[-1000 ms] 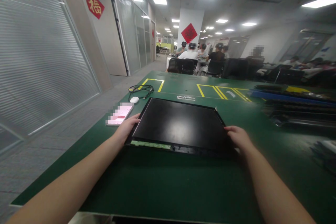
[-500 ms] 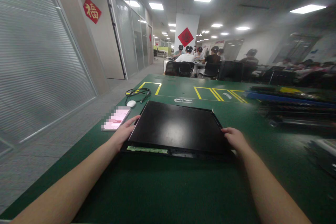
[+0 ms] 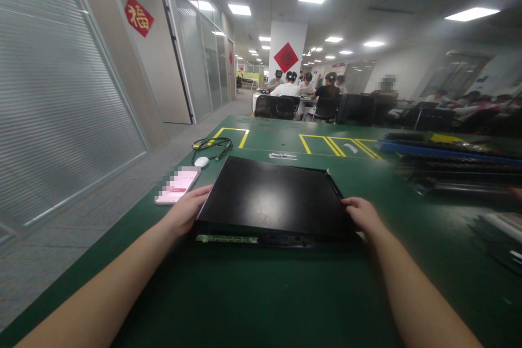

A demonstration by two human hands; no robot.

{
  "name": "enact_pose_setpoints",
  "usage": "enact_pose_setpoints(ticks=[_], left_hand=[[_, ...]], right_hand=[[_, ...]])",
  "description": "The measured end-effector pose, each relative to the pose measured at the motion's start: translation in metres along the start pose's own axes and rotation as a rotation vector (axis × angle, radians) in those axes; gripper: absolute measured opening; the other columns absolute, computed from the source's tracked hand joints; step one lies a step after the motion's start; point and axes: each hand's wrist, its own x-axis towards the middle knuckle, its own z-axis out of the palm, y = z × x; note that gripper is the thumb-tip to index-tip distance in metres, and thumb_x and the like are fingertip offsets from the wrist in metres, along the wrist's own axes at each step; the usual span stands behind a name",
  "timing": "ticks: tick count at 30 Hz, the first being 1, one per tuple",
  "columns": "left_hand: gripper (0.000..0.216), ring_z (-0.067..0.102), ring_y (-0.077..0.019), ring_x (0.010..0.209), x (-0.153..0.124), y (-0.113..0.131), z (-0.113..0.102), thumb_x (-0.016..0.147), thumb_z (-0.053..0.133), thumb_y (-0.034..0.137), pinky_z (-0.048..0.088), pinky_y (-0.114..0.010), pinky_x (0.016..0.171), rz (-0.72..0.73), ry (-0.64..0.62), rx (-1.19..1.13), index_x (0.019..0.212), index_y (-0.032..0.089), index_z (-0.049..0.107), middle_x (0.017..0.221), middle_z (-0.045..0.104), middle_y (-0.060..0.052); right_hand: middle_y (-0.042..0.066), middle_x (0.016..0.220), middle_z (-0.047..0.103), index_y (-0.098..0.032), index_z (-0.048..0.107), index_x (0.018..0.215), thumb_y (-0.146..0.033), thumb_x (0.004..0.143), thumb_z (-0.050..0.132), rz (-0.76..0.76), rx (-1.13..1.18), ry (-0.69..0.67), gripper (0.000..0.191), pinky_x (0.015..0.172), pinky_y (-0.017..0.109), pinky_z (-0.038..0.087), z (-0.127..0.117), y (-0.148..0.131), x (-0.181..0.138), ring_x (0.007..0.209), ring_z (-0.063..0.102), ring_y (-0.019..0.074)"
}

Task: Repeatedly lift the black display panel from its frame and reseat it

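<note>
A black LCD screen panel (image 3: 269, 196) spans the middle of the green table, its dark surface facing up with a soft glare on it. Along its near edge runs a thin green circuit board strip (image 3: 227, 239), partly covered. My left hand (image 3: 190, 210) is closed on the panel's left edge, its fingertips reaching over the side. At the right edge, my right hand (image 3: 361, 213) pinches the rim between thumb and fingers. The undersides of both grips are hidden.
Left of the panel lie a phone (image 3: 176, 187), a white mouse (image 3: 201, 162) and a coiled black cable (image 3: 212, 147). Small clear packets (image 3: 283, 156) lie beyond it. Stacked dark panels (image 3: 444, 171) stand at the right. Several people sit at a far table.
The panel's near left edge sits a little higher and covers more of the green strip. My left hand has shifted slightly left and down; my right hand keeps its hold.
</note>
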Motion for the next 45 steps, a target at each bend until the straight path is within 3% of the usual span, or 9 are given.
enact_pose_setpoints(ticks=[7,13,20,24,29,35,38,41,45], left_hand=[[0.028,0.077,-0.0218,0.078,-0.003,0.004,0.003,0.08,0.063,0.011,0.061,-0.024,0.061,0.022,0.016,-0.049,0.105,0.015,0.075,0.086,0.081,-0.007],[0.035,0.076,-0.0246,0.091,-0.009,0.004,0.002,0.07,0.076,0.014,0.062,-0.028,0.074,0.113,-0.029,0.051,0.105,0.018,0.076,0.102,0.08,-0.008],[0.044,0.074,-0.0297,0.098,-0.008,0.004,0.001,0.058,0.087,0.024,0.061,-0.034,0.083,0.143,-0.068,0.078,0.1,0.018,0.078,0.103,0.08,-0.009],[0.047,0.064,-0.0336,0.119,-0.005,0.002,-0.003,0.053,0.09,0.032,0.055,-0.035,0.096,0.194,-0.035,0.095,0.097,0.022,0.079,0.119,0.075,-0.01],[0.056,0.045,-0.0369,0.138,-0.002,-0.001,-0.007,0.056,0.089,0.041,0.045,-0.04,0.108,0.299,-0.038,0.159,0.108,0.023,0.077,0.146,0.056,-0.008],[0.063,0.055,-0.0359,0.129,-0.007,0.002,-0.005,0.064,0.083,0.04,0.047,-0.041,0.106,0.32,-0.063,0.163,0.123,0.022,0.07,0.136,0.065,-0.01],[0.055,0.058,-0.034,0.126,-0.009,0.006,-0.005,0.073,0.073,0.038,0.051,-0.041,0.102,0.36,0.009,0.183,0.126,0.023,0.067,0.134,0.067,-0.007],[0.048,0.059,-0.0334,0.125,-0.009,0.008,-0.005,0.076,0.067,0.036,0.052,-0.039,0.099,0.395,0.036,0.199,0.122,0.022,0.069,0.13,0.069,-0.007],[0.045,0.063,-0.0326,0.119,-0.005,0.006,-0.008,0.078,0.065,0.043,0.052,-0.039,0.098,0.42,0.009,0.243,0.118,0.023,0.072,0.122,0.073,-0.007]], right_hand=[[0.007,0.08,0.072,-0.016,0.075,0.103,-0.012,0.068,0.054,-0.043,-0.068,0.021,0.041,0.064,0.026,0.047,-0.002,-0.002,-0.002,0.068,0.064,0.017],[0.006,0.077,0.071,-0.017,0.077,0.099,-0.012,0.068,0.055,-0.105,-0.134,0.056,0.038,0.069,0.028,0.05,-0.003,-0.003,-0.003,0.074,0.065,0.019],[0.008,0.081,0.071,-0.017,0.077,0.101,-0.014,0.068,0.054,-0.077,-0.128,0.046,0.04,0.071,0.03,0.05,-0.002,-0.002,-0.001,0.076,0.066,0.0208],[0.008,0.091,0.072,-0.018,0.075,0.103,-0.016,0.068,0.054,-0.102,-0.073,0.073,0.042,0.074,0.03,0.049,-0.002,-0.002,-0.001,0.081,0.065,0.0202],[0.006,0.093,0.071,-0.019,0.068,0.121,-0.03,0.074,0.056,-0.11,0.028,0.128,0.05,0.075,0.031,0.048,-0.003,-0.008,-0.004,0.082,0.065,0.0205],[0.011,0.093,0.073,-0.017,0.074,0.093,-0.038,0.067,0.067,0.013,0.342,0.121,0.034,0.077,0.035,0.051,-0.006,-0.018,-0.01,0.091,0.067,0.0266],[0.008,0.092,0.074,-0.017,0.072,0.098,-0.035,0.06,0.072,-0.051,0.669,0.048,0.041,0.079,0.036,0.052,-0.011,-0.025,-0.015,0.091,0.067,0.0266],[0.005,0.097,0.073,-0.022,0.071,0.105,-0.043,0.067,0.068,-0.142,0.894,-0.04,0.044,0.083,0.038,0.052,-0.016,-0.029,-0.022,0.094,0.067,0.0262],[0.005,0.075,0.068,-0.022,0.068,0.073,-0.038,0.064,0.068,-0.12,0.853,0.221,0.018,0.082,0.037,0.052,-0.02,-0.025,-0.023,0.089,0.066,0.0264]])
